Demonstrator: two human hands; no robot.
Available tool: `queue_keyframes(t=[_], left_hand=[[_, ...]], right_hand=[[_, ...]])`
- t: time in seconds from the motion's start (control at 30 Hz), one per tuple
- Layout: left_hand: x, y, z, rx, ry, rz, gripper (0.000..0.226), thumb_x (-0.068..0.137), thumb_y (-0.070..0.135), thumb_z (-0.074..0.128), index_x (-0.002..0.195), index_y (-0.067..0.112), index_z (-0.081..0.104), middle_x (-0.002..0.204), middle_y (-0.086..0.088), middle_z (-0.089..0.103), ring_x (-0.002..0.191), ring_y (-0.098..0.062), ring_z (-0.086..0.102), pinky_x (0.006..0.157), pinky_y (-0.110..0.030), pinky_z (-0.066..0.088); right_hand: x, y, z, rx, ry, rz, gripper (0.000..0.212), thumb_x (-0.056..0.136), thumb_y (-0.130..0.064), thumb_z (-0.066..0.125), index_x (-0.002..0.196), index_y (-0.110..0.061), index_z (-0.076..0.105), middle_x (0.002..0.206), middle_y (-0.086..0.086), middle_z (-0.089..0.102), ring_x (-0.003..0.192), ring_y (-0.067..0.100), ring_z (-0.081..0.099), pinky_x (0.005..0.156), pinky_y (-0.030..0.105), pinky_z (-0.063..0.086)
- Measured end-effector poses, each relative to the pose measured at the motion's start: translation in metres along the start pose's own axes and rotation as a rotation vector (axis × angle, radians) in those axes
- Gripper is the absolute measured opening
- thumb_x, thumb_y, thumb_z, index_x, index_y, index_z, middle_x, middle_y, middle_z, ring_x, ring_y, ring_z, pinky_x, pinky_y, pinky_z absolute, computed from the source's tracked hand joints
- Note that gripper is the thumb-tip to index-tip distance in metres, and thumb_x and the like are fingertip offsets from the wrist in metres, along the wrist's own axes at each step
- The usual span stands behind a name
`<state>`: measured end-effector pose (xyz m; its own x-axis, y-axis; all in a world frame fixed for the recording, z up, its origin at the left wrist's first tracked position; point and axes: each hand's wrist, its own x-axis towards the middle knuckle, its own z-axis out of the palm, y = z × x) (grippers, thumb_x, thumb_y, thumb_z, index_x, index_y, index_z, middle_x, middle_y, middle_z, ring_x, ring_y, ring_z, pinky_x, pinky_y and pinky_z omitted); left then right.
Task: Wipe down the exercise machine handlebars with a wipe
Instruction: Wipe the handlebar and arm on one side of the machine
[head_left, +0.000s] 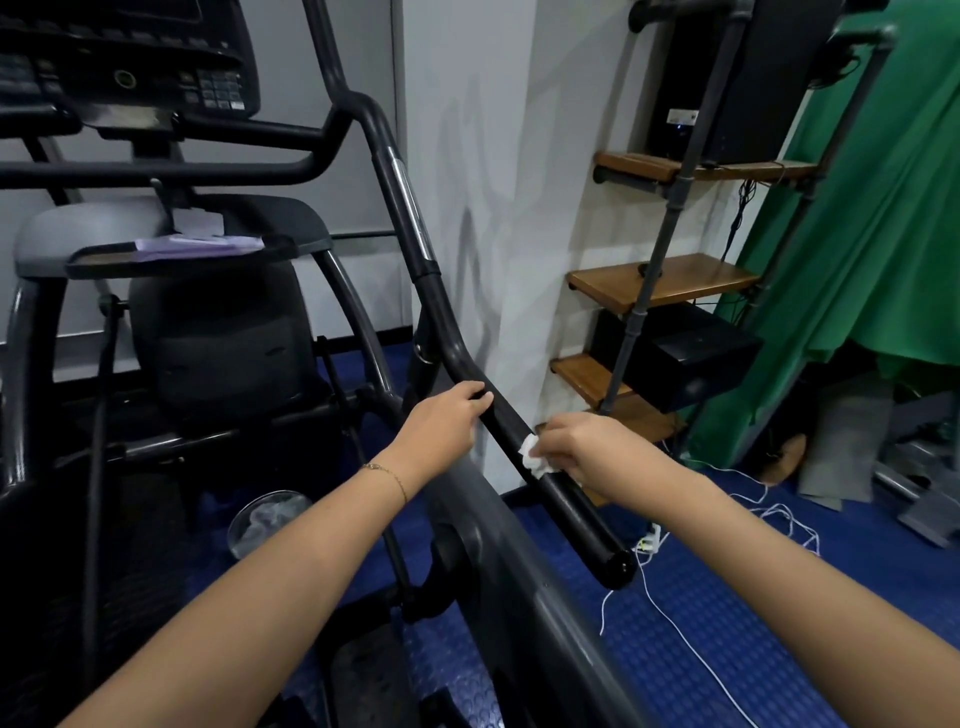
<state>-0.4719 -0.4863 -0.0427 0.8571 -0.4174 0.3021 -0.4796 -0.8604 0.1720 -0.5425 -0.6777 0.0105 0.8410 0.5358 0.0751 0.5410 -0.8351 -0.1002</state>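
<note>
Head view, looking down along the machine's right side. My left hand (441, 421) grips the black handlebar (574, 514) just below its bend, fingers curled over the top of the bar, thumb side hidden. A thin chain bracelet (387, 475) sits on that wrist. My right hand (576, 441) is lower on the same bar, nearer its free end, holding a crumpled white wipe (535, 458) pressed against the bar's upper side; the fingers wrap over the far side, so I cannot see how far they close. The two hands are near each other but apart, with a bare stretch of bar between them. The capped end of the bar juts out past the right hand, over the blue studded floor (727, 665). Up the bar, a shiny metal strip (410, 208) runs along the upper section. The console (130, 67) sits at top left, with a tray (104, 262) holding pale purple papers (200, 244) under it. A round bin with a clear liner (270, 519) stands on the floor by the machine. To the right: a pipe-frame shelf unit with wooden boards (660, 283), a green cloth (857, 234) hanging, and a white cable (675, 623) trailing loose across the floor.
</note>
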Motion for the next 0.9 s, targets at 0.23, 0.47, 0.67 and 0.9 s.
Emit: queue_keyframes(t=[0.23, 0.47, 0.67, 0.9], left_hand=[[-0.002, -0.003, 0.006, -0.004, 0.015, 0.011, 0.054, 0.093, 0.001, 0.037, 0.143, 0.020, 0.038, 0.151, 0.007, 0.031, 0.128, -0.015, 0.047, 0.100, -0.028, 0.043], [-0.001, -0.002, 0.002, 0.025, -0.001, 0.004, 0.054, 0.093, 0.002, 0.037, 0.143, 0.021, 0.038, 0.152, 0.007, 0.031, 0.126, -0.016, 0.049, 0.099, -0.029, 0.044], [-0.002, 0.000, 0.001, 0.028, -0.006, 0.015, 0.055, 0.093, 0.001, 0.037, 0.144, 0.020, 0.036, 0.153, 0.006, 0.029, 0.128, -0.015, 0.047, 0.099, -0.028, 0.043], [0.001, 0.002, -0.004, 0.059, -0.014, 0.009, 0.051, 0.094, 0.005, 0.036, 0.144, 0.018, 0.037, 0.152, 0.004, 0.030, 0.131, -0.014, 0.043, 0.103, -0.028, 0.040]], right_hand=[[-0.050, 0.003, -0.005, -0.128, -0.021, -0.364, 0.027, 0.060, -0.007, 0.074, 0.082, -0.023, 0.073, 0.080, -0.008, 0.065, 0.073, 0.013, 0.062, 0.052, 0.021, 0.050], [-0.031, 0.003, 0.005, -0.190, 0.066, -0.334, 0.038, 0.053, 0.003, 0.081, 0.082, -0.020, 0.073, 0.078, -0.006, 0.064, 0.071, 0.016, 0.060, 0.051, 0.021, 0.047], [-0.048, 0.033, -0.017, 0.399, -0.026, 0.027, 0.017, 0.082, -0.008, 0.067, 0.086, -0.024, 0.073, 0.090, -0.007, 0.068, 0.081, -0.001, 0.063, 0.072, 0.013, 0.049], [-0.010, 0.031, 0.067, 1.642, -0.129, 0.679, 0.018, 0.080, 0.003, 0.058, 0.096, 0.003, 0.065, 0.081, 0.017, 0.071, 0.063, 0.016, 0.070, 0.049, 0.020, 0.055]])
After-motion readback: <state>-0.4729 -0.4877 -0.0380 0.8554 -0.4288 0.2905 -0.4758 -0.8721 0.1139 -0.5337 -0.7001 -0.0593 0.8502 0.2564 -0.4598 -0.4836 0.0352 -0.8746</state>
